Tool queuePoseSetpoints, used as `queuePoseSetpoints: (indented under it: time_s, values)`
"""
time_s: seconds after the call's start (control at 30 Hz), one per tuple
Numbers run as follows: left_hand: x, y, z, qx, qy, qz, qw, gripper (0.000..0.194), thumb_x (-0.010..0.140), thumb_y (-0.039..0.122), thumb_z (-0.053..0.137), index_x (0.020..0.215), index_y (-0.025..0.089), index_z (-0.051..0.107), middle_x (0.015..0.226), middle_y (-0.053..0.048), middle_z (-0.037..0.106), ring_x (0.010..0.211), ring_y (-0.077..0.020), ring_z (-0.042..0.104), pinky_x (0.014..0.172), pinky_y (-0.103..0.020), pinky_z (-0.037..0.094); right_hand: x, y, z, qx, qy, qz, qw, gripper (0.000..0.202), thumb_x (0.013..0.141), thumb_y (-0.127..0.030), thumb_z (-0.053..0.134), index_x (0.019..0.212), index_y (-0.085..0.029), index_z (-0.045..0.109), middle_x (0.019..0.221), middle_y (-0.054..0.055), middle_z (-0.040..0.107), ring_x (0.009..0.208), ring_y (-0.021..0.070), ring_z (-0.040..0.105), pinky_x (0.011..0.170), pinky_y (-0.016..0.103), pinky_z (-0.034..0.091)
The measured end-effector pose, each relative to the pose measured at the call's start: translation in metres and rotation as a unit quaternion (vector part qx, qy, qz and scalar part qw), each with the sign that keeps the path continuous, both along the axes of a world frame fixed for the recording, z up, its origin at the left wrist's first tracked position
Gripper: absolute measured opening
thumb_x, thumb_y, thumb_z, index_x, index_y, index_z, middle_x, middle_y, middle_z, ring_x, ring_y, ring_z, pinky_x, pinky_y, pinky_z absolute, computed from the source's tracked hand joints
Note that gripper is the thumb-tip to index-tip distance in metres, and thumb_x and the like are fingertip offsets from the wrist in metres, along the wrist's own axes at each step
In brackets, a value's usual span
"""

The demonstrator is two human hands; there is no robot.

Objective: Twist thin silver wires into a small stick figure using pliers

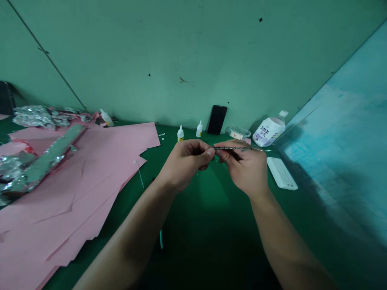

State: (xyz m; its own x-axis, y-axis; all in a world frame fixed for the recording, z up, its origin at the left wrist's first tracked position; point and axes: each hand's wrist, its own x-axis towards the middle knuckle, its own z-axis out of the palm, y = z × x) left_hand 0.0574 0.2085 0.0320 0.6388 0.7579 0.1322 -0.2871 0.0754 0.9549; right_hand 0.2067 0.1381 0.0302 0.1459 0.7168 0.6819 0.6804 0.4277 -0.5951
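Above the middle of the green table, my left hand (188,162) is closed in a pinch at the left end of a thin, dark twisted strand (232,148). My right hand (248,167) pinches the same strand close beside the left fingertips. From there the strand runs level to the right across the right hand's fingers, with a thin pale tail beyond the knuckles. What it is made of is too small to tell. Just behind the left hand stands a small white dropper bottle (180,133) with a yellow label.
Pink paper sheets (90,181) cover the left side, with crumpled silver foil (36,117) on them. Along the wall stand another dropper bottle (199,129), a leaning phone (217,119), a clear plastic container (239,132) and a drink bottle (270,131). A white oblong case (282,173) lies right.
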Motion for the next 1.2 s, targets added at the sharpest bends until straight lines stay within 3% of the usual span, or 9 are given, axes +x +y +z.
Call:
queuePoseSetpoints:
  time_s: [0.33, 0.5, 0.67, 0.8, 1.0, 1.2]
  values:
    - [-0.005, 0.003, 0.000, 0.059, 0.029, 0.000, 0.998, 0.015, 0.079, 0.022, 0.070, 0.068, 0.015, 0.062, 0.060, 0.001, 0.056, 0.053, -0.0079, 0.047, 0.051, -0.022, 0.035, -0.008, 0.001, -0.002, -0.047, 0.120, 0.009, 0.992, 0.007, 0.084, -0.019, 0.069, 0.082, -0.022, 0.074, 0.076, 0.001, 0.072, 0.060, 0.0137, 0.062, 0.054, 0.031, 0.055]
    - [-0.006, 0.004, 0.001, 0.046, 0.030, -0.015, 0.998, 0.015, 0.080, 0.021, 0.069, 0.068, 0.014, 0.062, 0.059, 0.001, 0.056, 0.052, -0.0074, 0.046, 0.050, -0.021, 0.035, -0.011, 0.001, -0.006, -0.026, 0.121, 0.002, 0.992, 0.015, 0.085, -0.012, 0.065, 0.085, -0.023, 0.075, 0.081, 0.001, 0.073, 0.062, 0.0138, 0.063, 0.056, 0.031, 0.055]
    - [-0.007, 0.003, 0.002, 0.060, 0.047, -0.011, 0.997, 0.016, 0.080, 0.023, 0.069, 0.068, 0.014, 0.062, 0.062, 0.000, 0.058, 0.052, -0.0078, 0.047, 0.050, -0.022, 0.036, -0.013, 0.002, -0.008, -0.027, 0.114, -0.023, 0.993, 0.012, 0.085, -0.018, 0.066, 0.080, -0.023, 0.076, 0.076, 0.002, 0.072, 0.061, 0.0157, 0.064, 0.056, 0.032, 0.055]
    - [-0.005, 0.003, 0.004, 0.099, 0.069, 0.022, 0.992, 0.015, 0.084, 0.024, 0.066, 0.072, 0.014, 0.063, 0.061, 0.000, 0.057, 0.053, -0.0085, 0.047, 0.051, -0.022, 0.037, -0.013, 0.003, -0.006, -0.064, 0.148, -0.019, 0.987, 0.011, 0.087, -0.026, 0.067, 0.082, -0.021, 0.076, 0.073, 0.002, 0.072, 0.057, 0.0141, 0.063, 0.051, 0.030, 0.053]
    - [-0.001, 0.003, 0.002, 0.188, 0.139, 0.119, 0.965, 0.010, 0.087, 0.022, 0.062, 0.083, 0.014, 0.066, 0.070, -0.002, 0.064, 0.056, -0.0096, 0.051, 0.053, -0.023, 0.039, -0.008, 0.003, -0.003, -0.116, 0.150, 0.022, 0.982, 0.019, 0.087, -0.025, 0.067, 0.103, -0.019, 0.076, 0.074, 0.003, 0.072, 0.059, 0.0144, 0.064, 0.053, 0.031, 0.055]
    - [0.000, 0.005, -0.002, 0.225, 0.144, 0.153, 0.951, 0.010, 0.085, 0.020, 0.063, 0.091, 0.015, 0.070, 0.069, -0.002, 0.065, 0.057, -0.0111, 0.054, 0.054, -0.024, 0.038, -0.006, 0.007, -0.006, -0.142, 0.225, 0.042, 0.963, 0.019, 0.081, -0.023, 0.073, 0.099, -0.019, 0.074, 0.074, 0.001, 0.070, 0.057, 0.0116, 0.060, 0.053, 0.028, 0.052]
